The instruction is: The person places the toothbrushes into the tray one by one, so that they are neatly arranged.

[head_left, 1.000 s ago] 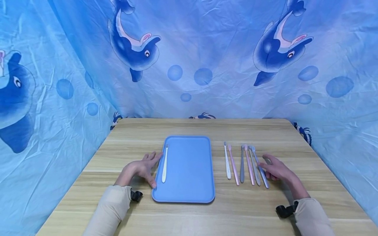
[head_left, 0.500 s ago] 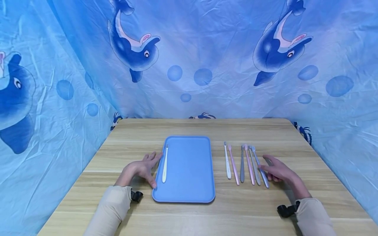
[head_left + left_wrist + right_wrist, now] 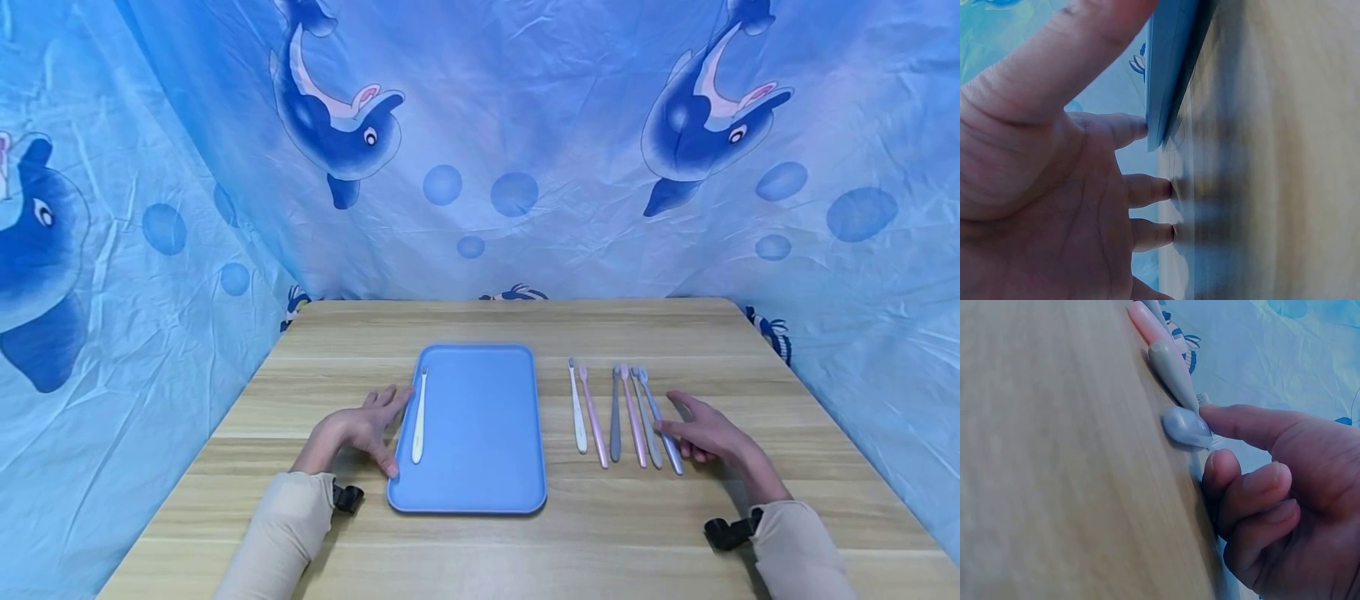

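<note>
In the head view my left hand (image 3: 362, 427) lies spread at the left side of a blue tray (image 3: 480, 433), its thumb and index finger on the edge. The left wrist view shows the other fingertips down on the table beside the tray (image 3: 1166, 69). A white toothbrush (image 3: 419, 417) lies in the tray along its left side. Right of the tray several toothbrushes lie in a row. My right hand (image 3: 701, 427) is at the rightmost, a blue toothbrush (image 3: 663, 429), with the thumb touching it. In the right wrist view the lower fingers (image 3: 1260, 478) are curled beside its handle (image 3: 1184, 427).
The row holds a white toothbrush (image 3: 577, 408), a pink toothbrush (image 3: 594, 421), a dark grey toothbrush (image 3: 615, 421), another pink toothbrush (image 3: 633, 421) and a grey-green toothbrush (image 3: 649, 425). A blue dolphin-print curtain (image 3: 480, 125) hangs behind the wooden table (image 3: 480, 558).
Both hands, the tray and the toothbrushes keep their places. The head view has shifted very slightly.
</note>
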Demonstrator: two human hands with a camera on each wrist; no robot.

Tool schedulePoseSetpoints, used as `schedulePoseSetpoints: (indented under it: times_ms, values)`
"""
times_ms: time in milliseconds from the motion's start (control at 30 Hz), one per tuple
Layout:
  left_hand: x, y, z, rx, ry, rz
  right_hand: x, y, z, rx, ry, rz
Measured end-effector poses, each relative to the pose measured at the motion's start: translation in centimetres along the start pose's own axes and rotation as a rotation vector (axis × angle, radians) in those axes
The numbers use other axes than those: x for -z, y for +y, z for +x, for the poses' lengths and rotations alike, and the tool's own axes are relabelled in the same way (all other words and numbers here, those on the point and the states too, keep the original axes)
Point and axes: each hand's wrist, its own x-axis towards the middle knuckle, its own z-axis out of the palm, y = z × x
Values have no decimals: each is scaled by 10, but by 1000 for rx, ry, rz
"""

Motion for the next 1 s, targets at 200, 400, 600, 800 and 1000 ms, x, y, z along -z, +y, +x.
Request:
schedulePoseSetpoints:
  times_ms: [200, 400, 600, 800, 1000]
  values:
    - [0, -1, 2, -11, 3, 5, -1, 2, -1, 3, 1, 0]
    - [-2, -1, 3, -12, 1, 3, -1, 4, -3, 7, -11, -13]
    - [-2, -2, 3, -10, 3, 7, -1, 3, -4, 11, -37, -27]
    - [-3, -1, 4, -7, 2, 3, -2, 3, -4, 9, -32, -27]
    - [-3, -3, 4, -6, 6, 6, -3, 4, -1, 22, -25, -36]
